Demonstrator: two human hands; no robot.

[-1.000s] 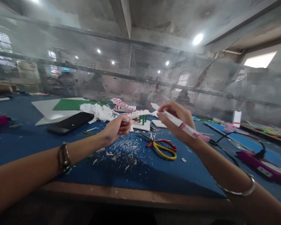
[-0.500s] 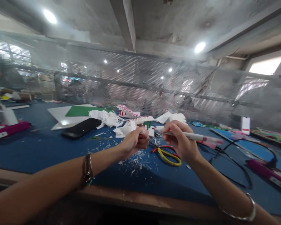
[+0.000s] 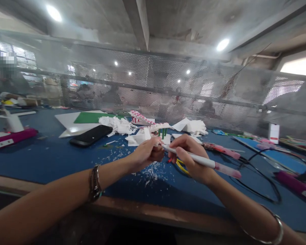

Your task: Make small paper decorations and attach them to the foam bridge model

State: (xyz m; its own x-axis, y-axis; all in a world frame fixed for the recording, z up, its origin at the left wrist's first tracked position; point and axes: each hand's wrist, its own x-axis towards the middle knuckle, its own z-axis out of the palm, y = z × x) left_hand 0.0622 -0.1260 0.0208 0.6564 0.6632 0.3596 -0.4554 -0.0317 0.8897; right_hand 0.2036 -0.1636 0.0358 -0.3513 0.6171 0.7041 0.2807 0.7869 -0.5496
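Observation:
My right hand [image 3: 193,158] is closed around a white marker pen [image 3: 202,159] with a pink end. The pen's tip reaches my left hand [image 3: 150,151], at its thumb and forefinger. My left hand is closed in a pinch on something small and whitish, mostly hidden by the fingers. Under my right hand lies a hand tool with yellow and red handles [image 3: 181,166], partly covered. White shavings [image 3: 151,173] are scattered on the blue table [image 3: 73,166] below my hands. Just beyond them stand short green sticks [image 3: 162,132] beside white paper pieces [image 3: 139,139].
A black phone [image 3: 91,135], a green sheet [image 3: 89,117] and crumpled white paper [image 3: 117,125] lie left. Magenta tools [image 3: 15,139] flank both sides. A black cable [image 3: 275,190] loops at right, near an upright phone [image 3: 274,133]. A perforated metal screen [image 3: 142,85] stands behind.
My right hand has moved left and brought the pen's tip to my left hand. The pen now covers more of the yellow-handled tool. My left hand keeps its pinch.

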